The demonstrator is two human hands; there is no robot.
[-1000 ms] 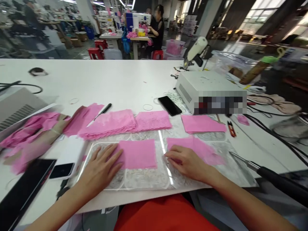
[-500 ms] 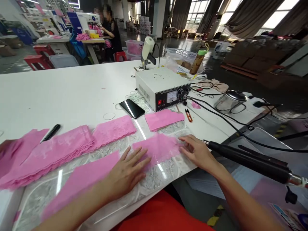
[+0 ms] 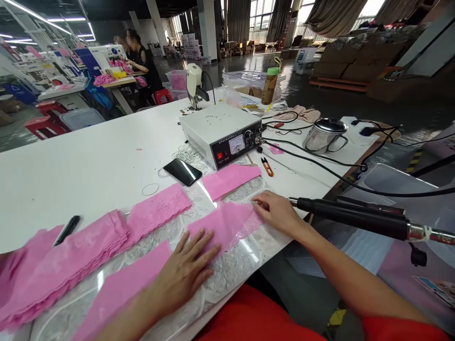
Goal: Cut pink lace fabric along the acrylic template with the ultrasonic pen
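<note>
My left hand [image 3: 188, 270] lies flat, fingers spread, its fingertips on the left part of a thin pink fabric piece [image 3: 220, 225]. At that piece's right end, my right hand [image 3: 279, 212] has its thumb and fingers pinched together on the edge. The fabric rests on a clear, shiny sheet [image 3: 232, 265] over the table, with lace along its lower right edge. Under my left wrist is another pink piece [image 3: 135, 284]. Farther left is a layered stack of pink lace-edged fabric [image 3: 85, 251], next to a smaller pink lace stack [image 3: 159, 206].
Behind the fabric stand a white control box [image 3: 220, 123] and a black phone [image 3: 182, 171]. Orange thread snips [image 3: 267, 166] lie by the box. A black rod-like handle [image 3: 351, 216] juts in from the right. Beyond are a lidded glass mug [image 3: 325, 135] and a bottle [image 3: 270, 85].
My right thumb and fingers have closed on the fabric's right edge, where they were apart before. My left hand stays flat on the piece. The camera view has shifted to the right.
</note>
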